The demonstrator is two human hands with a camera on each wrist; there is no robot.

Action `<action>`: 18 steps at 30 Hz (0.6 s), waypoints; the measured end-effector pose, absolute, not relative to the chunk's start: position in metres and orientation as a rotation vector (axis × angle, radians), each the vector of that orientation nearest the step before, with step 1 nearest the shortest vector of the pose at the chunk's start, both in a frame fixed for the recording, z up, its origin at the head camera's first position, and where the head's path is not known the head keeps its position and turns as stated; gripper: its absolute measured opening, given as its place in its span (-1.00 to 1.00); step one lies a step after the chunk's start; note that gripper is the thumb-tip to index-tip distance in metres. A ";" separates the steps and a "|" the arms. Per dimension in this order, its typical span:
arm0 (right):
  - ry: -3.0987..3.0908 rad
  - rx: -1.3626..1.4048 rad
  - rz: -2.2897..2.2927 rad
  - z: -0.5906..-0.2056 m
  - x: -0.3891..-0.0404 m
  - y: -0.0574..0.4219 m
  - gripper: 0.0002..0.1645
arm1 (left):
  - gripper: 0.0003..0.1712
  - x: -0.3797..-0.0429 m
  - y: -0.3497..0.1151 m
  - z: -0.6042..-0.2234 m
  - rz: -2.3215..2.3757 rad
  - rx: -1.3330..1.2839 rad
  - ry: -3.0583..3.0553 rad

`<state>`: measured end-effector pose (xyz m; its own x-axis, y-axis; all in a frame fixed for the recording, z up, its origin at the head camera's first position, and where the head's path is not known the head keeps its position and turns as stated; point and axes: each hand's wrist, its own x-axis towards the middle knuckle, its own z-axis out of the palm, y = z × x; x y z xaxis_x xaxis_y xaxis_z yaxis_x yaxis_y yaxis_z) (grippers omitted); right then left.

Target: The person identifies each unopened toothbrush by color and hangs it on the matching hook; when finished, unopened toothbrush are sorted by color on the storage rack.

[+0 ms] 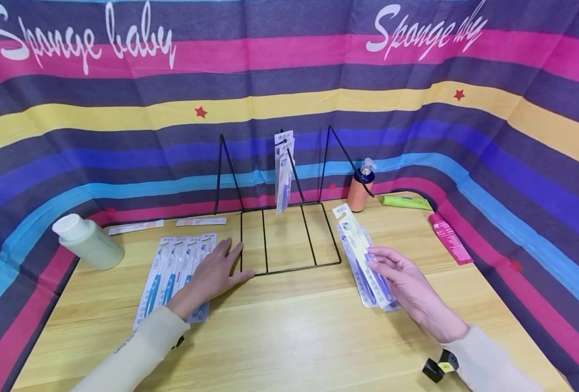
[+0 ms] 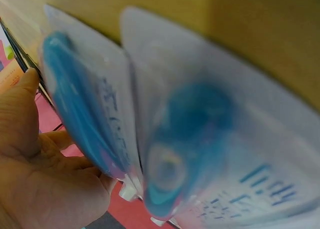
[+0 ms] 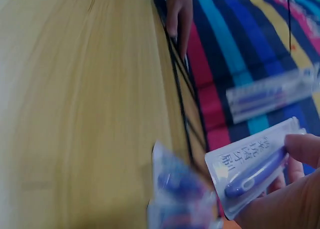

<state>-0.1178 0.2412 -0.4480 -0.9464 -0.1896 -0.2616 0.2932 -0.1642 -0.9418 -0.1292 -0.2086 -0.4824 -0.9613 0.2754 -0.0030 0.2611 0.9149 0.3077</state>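
The right hand was found right of centre in the head frame, its thumb and fingers closed in a pinch on a packaged purple toothbrush. The held pack is tilted, its upper end towards the upper left. Further purple packs are seen beneath it, on the wooden table; in the right wrist view the pinch is confirmed at lower right, with the loose packs at bottom centre.

The left hand is noted left of centre, its fingers extended and spread, with nothing held. The left side of a black wire rack is reached by its fingertips; whether firm contact is made cannot be determined. Part of a row of blue toothbrush packs is covered by the left forearm at centre left.

Purple packs are hung from the rack's middle hook, upper centre. A pale green bottle is located at centre left. An orange pump bottle, a green tube and a pink tube are located right of the rack, before a striped cloth.
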 end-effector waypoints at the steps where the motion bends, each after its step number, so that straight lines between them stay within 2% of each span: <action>1: 1.796 0.099 -2.195 -0.445 -0.116 0.234 -0.72 | 0.01 -0.129 -0.209 -0.482 0.476 0.423 3.030; 10: 1.706 -0.182 -2.481 -0.429 -0.115 0.177 -0.62 | 0.01 -0.129 -0.210 -0.483 0.484 0.432 3.034; 18: 1.725 -0.382 -2.476 -0.419 -0.122 0.147 -0.61 | 0.00 -0.128 -0.211 -0.485 0.502 0.451 3.040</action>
<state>-0.1217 0.1467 -0.4185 -0.9635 -0.2230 0.1479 -0.0615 -0.3533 -0.9335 -0.1284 -0.2106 -0.4848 -0.9576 0.2873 0.0197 0.2784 0.9060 0.3188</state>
